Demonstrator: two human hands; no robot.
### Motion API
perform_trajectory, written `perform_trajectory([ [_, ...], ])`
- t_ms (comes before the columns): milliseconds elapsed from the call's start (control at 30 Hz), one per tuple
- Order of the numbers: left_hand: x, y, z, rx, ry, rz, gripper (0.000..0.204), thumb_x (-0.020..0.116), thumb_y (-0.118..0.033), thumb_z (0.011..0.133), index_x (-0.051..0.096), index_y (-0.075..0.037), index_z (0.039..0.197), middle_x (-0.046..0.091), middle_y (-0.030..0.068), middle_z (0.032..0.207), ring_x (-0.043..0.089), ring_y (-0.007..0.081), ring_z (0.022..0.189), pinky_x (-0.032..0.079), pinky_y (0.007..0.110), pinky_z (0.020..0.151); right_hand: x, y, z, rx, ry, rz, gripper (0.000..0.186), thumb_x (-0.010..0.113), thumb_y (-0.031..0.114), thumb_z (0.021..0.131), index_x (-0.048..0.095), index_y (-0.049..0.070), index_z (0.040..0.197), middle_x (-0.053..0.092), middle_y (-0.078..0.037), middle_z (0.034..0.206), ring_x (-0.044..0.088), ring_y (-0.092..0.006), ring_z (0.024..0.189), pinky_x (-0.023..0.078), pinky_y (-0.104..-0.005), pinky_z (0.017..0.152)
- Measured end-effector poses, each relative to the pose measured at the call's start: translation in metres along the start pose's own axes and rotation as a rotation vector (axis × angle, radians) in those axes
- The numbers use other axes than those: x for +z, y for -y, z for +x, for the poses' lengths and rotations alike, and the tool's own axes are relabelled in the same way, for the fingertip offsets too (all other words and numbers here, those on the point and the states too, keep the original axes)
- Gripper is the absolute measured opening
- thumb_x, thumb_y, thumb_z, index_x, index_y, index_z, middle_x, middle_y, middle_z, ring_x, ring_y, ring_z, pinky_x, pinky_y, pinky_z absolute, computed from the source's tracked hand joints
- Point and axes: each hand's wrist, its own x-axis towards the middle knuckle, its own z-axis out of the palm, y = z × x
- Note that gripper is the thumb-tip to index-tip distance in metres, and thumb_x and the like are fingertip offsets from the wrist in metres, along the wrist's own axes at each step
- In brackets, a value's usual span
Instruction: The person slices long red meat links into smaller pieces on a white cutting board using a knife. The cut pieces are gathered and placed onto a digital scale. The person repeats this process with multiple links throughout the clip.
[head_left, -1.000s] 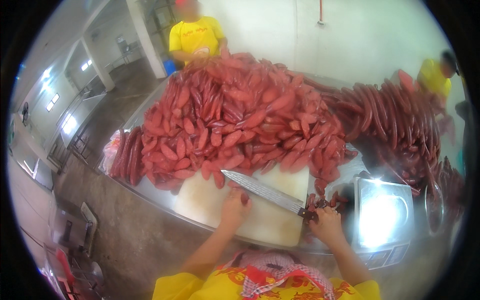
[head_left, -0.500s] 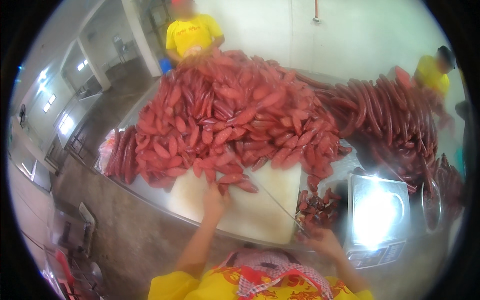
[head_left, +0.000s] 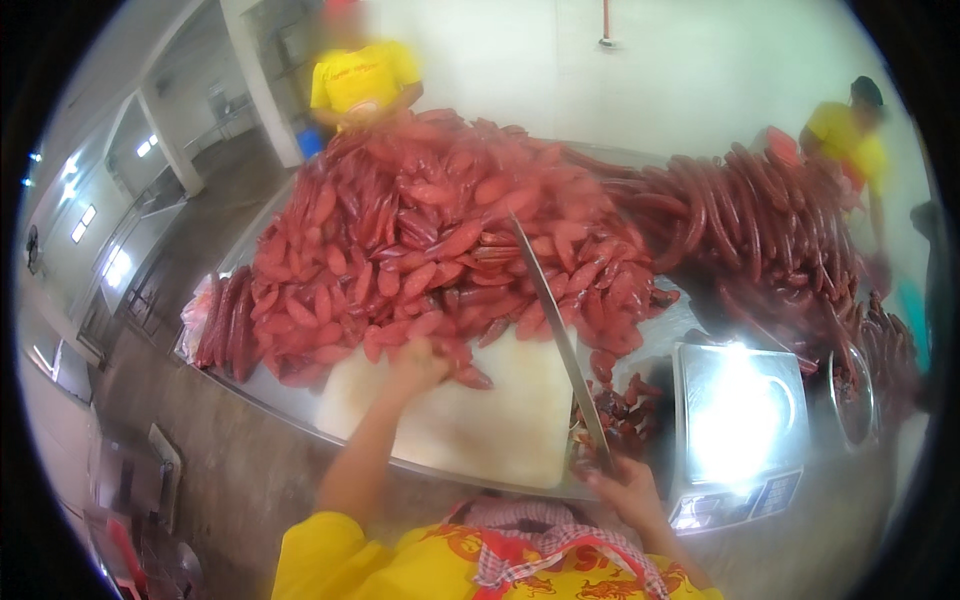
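A large heap of red sausage pieces (head_left: 440, 230), cut on a slant, covers the table's middle and spills onto a white cutting board (head_left: 500, 430). My left hand (head_left: 418, 366) is at the heap's near edge, over the board, touching the pieces; blur and the pieces hide its fingers. One cut piece (head_left: 473, 378) lies just to its right on the board. In my right hand (head_left: 628, 488), closed round the handle at the board's right side, is a long knife (head_left: 560, 330). Its blade points away from me, raised over the board and heap.
Long uncut sausages (head_left: 760, 215) are piled at the right. Dark end scraps (head_left: 635, 415) lie between the board and a shiny scale (head_left: 740, 420). A metal ring-shaped rim (head_left: 853, 398) stands beyond the scale. Two people in yellow shirts (head_left: 365, 82) are across the table.
My right hand has swung the knife's blade upward and away from me. My left hand has moved farther onto the heap's edge. The whole view has shifted slightly.
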Motion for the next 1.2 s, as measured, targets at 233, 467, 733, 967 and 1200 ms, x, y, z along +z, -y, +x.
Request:
perform_trajectory([
  [233,-0.047,-0.126,0.079,0.782,-0.54,-0.783,0.045,0.068,-0.011,0.09,0.05,0.003,0.128,0.056,0.0103,0.121,0.054,0.0171,0.109,0.044,0.03,0.096,-0.001,0.026,-0.016,0.059,-0.161,-0.061,0.026,0.075,0.024,0.082,0.065,0.0,0.09,0.055,0.003,0.062,0.046,-0.0045,0.053,0.037,-0.0218,0.048],
  [467,-0.032,-0.102,0.03,0.699,-0.583,-0.363,0.044,0.068,-0.012,0.089,0.052,0.003,0.128,0.058,0.0141,0.123,0.057,0.0204,0.111,0.044,0.032,0.097,0.0,0.027,-0.02,0.095,-0.182,0.071,0.024,0.076,0.023,0.082,0.062,0.003,0.083,0.053,0.003,0.059,0.047,-0.0048,0.049,0.037,-0.0217,0.044],
  [733,-0.021,0.027,0.0,0.368,-0.569,-0.11,0.056,0.072,-0.019,0.085,0.048,0.003,0.131,0.056,0.019,0.125,0.056,0.0288,0.114,0.043,0.037,0.098,0.007,0.024,-0.008,0.071,-0.143,0.229,0.019,0.075,0.015,0.083,0.06,0.002,0.082,0.052,0.001,0.058,0.045,-0.0057,0.045,0.035,-0.0221,0.042],
  [967,0.005,0.081,-0.042,0.137,-0.326,0.266,0.113,0.082,-0.048,0.069,0.018,-0.003,0.15,0.02,0.0291,0.151,0.021,0.0438,0.14,0.022,0.052,0.112,0.012,0.019,-0.002,0.038,-0.099,0.217,0.02,0.075,0.016,0.083,0.061,0.002,0.083,0.054,0.0,0.058,0.046,-0.0062,0.045,0.035,-0.0219,0.042],
  [1200,0.032,0.08,-0.004,0.165,-0.113,0.517,0.133,0.073,-0.072,0.064,-0.002,-0.011,0.155,-0.013,0.0329,0.154,-0.011,0.0519,0.142,-0.002,0.064,0.112,0.016,0.019,-0.001,0.056,-0.107,0.185,0.018,0.074,0.015,0.084,0.062,0.002,0.084,0.054,0.0,0.058,0.047,-0.0061,0.046,0.036,-0.0223,0.043],
])
